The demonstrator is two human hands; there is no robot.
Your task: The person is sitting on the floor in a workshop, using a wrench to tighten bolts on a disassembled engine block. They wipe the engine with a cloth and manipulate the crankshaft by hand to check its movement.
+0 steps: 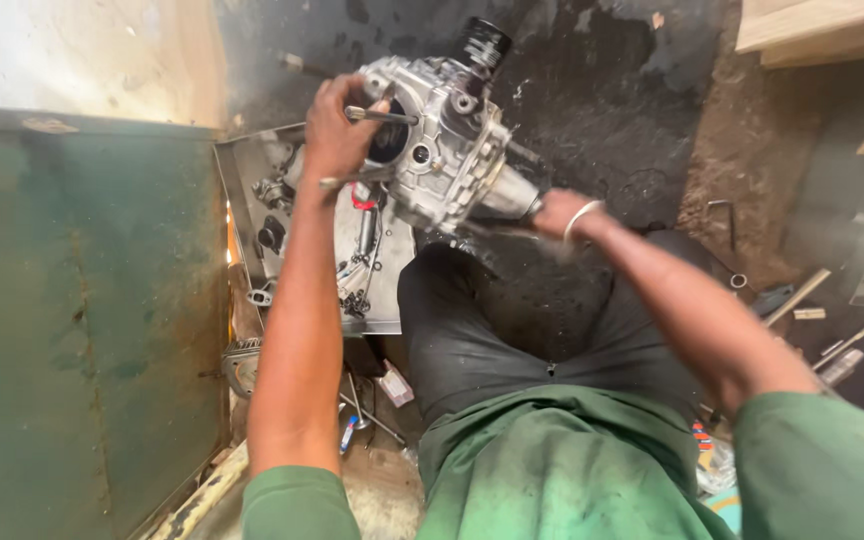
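Floor: dark, oil-stained ground (592,90).
Left hand (337,125): clamped on engine casing (447,140), which extends right of it.
Right hand (557,212): blurred, grip unclear, at casing's lower end.
Metal tray (237,185): below left hand, holding small parts (357,270).

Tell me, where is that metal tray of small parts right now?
In the head view, the metal tray lies on the floor left of centre, behind the left hand, beside the green panel.
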